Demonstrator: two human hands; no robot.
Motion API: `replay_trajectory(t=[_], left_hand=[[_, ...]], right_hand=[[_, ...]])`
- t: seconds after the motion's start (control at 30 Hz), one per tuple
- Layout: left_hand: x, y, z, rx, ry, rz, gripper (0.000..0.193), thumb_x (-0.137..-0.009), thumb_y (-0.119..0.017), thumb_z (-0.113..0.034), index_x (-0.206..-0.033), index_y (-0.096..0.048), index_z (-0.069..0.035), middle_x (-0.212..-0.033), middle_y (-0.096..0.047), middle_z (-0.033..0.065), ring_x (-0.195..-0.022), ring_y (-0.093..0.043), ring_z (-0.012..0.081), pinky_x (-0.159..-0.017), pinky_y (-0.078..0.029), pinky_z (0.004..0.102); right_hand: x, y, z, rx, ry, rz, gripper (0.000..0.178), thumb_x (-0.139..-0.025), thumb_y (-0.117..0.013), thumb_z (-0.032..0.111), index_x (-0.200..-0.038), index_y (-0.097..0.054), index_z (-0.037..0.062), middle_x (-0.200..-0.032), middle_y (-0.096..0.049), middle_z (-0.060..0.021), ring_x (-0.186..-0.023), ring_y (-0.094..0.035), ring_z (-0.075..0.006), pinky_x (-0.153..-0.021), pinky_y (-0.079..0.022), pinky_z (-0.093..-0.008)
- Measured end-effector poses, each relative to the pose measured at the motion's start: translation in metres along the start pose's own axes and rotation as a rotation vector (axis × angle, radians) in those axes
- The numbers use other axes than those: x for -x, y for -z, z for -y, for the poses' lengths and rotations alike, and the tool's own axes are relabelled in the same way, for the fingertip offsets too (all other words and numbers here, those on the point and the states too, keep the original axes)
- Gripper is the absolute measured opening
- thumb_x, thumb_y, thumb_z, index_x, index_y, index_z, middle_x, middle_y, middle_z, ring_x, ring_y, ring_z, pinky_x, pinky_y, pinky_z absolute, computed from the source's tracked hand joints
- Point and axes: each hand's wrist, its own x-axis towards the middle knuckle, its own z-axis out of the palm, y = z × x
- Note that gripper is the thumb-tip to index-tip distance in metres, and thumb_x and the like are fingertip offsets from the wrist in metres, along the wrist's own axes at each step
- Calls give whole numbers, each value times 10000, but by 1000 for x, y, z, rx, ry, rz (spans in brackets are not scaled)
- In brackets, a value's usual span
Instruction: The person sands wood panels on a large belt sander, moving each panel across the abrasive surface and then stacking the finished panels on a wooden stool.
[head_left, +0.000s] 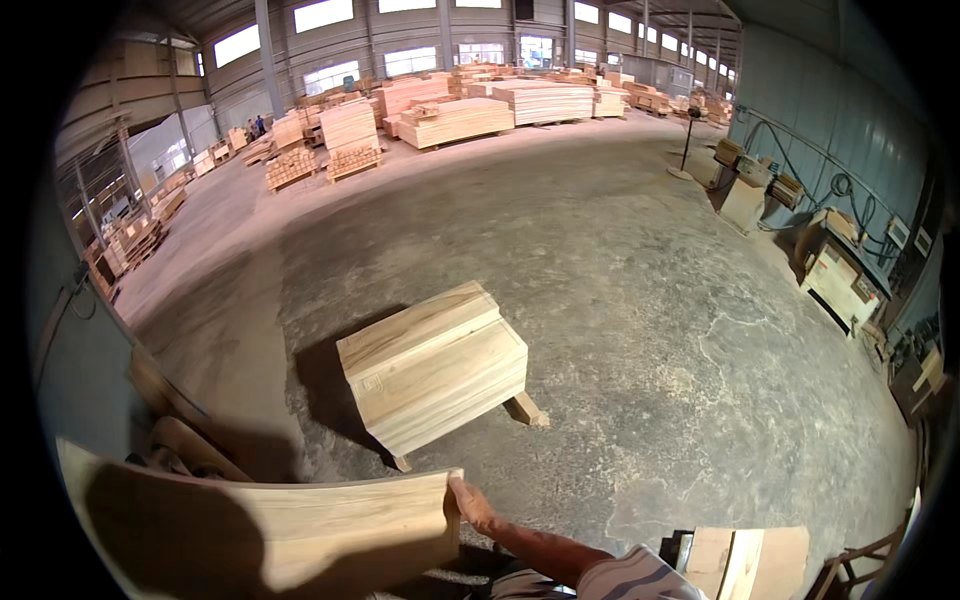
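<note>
A wide pale wooden board [350,520] stands on edge across the lower left, its lower part cut off by the picture's rim. My right hand [474,506] is closed round the board's right end, near its top corner. Some of the fingers are hidden behind that end. My left hand is not in view. Just beyond the board, a stack of similar wooden boards [440,370] rests on a wooden support [526,409] on the floor. A dark shadow falls across the held board.
More pale wood pieces [748,560] lie at the lower right. A machine cabinet [840,277] stands along the right wall, with cables [842,186] above it. Large lumber stacks [460,120] fill the far side. Concrete floor [640,260] stretches between.
</note>
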Motion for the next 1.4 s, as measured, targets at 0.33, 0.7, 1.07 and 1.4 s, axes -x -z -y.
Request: replay_trajectory(t=[0.33,0.7,1.07,1.4], left_hand=[[8,-22,-6,-63,23,53,525,-653,-741,-40,-1115,-496,13,-1020,-536,139,-885,-524,206,-748,-444,336],[50,-49,-20,-306,89,313,411,-628,-757,-25,-1001,-590,15,-859,-618,80,-723,-585,165,-608,-499,294],[62,-27,1,-671,295,520,340,-693,-721,-98,-1002,-608,-10,-931,-650,94,-854,-595,147,-750,-475,303],[69,-14,27,-566,396,538,432,-700,-724,-150,-1092,-573,-46,-941,-644,94,-892,-584,143,-776,-469,304]], right_hand=[[38,29,-121,457,320,-7,431,-884,-422,372,-1080,-531,4,-915,-610,-149,-786,-586,-229,-701,-455,-362],[-1,34,104,-847,-444,327,594,-904,-278,552,-1162,-447,45,-1166,-494,-127,-1023,-468,-237,-890,-358,-368],[18,22,165,-569,-220,449,663,-894,-408,457,-1276,-333,-79,-1245,-452,-208,-1147,-443,-282,-987,-315,-396],[32,20,183,-116,78,264,506,-898,-492,272,-1273,-364,-44,-1235,-461,-215,-1134,-468,-291,-968,-377,-389]])
